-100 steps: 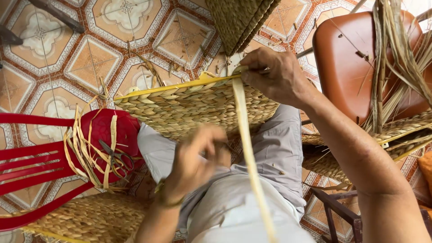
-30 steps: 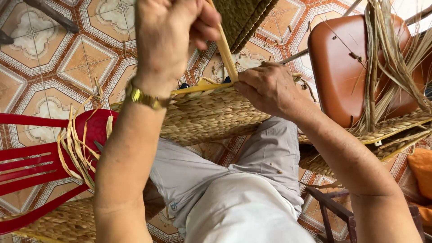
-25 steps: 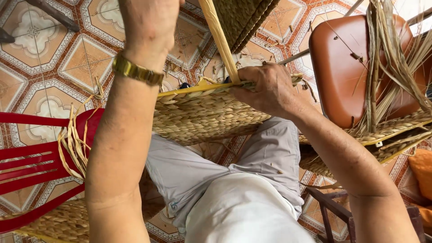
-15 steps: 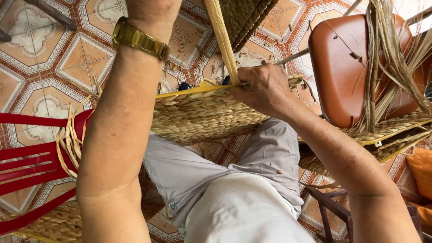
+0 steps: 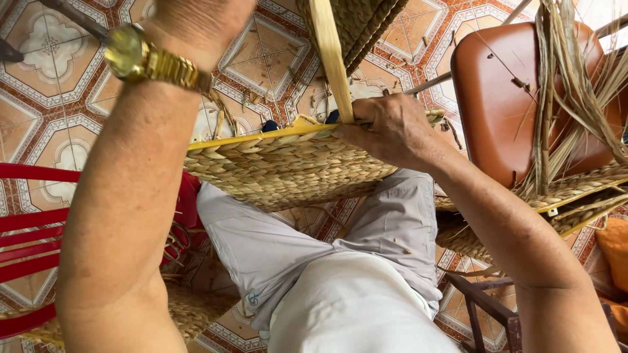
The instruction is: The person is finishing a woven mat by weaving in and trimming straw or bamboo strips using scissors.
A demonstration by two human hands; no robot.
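From the head camera, you have the half-woven basket of pale brown plaited straw with a yellow rim (image 5: pixel 288 163) lying across your lap, its mouth turned away from you; what is inside it cannot be seen. Beside your right arm, a second woven straw basket (image 5: pixel 575 196) rests against the brown moulded chair (image 5: pixel 497 98), with loose dry straw strands (image 5: pixel 562 72) hanging over it.

Your right hand (image 5: pixel 392 127) is clamped on the basket's rim, fingers curled over the edge, pinching the base of the long flat pale straw strip (image 5: pixel 330 55), which rises straight up from the rim.

Your left arm, with the gold wristwatch (image 5: pixel 140 55), is raised high. The left hand (image 5: pixel 196 16) is mostly cut off at the top edge, so I cannot tell whether it is gripping the strip. Since half a second ago that arm has climbed further, and the right hand has stayed put.
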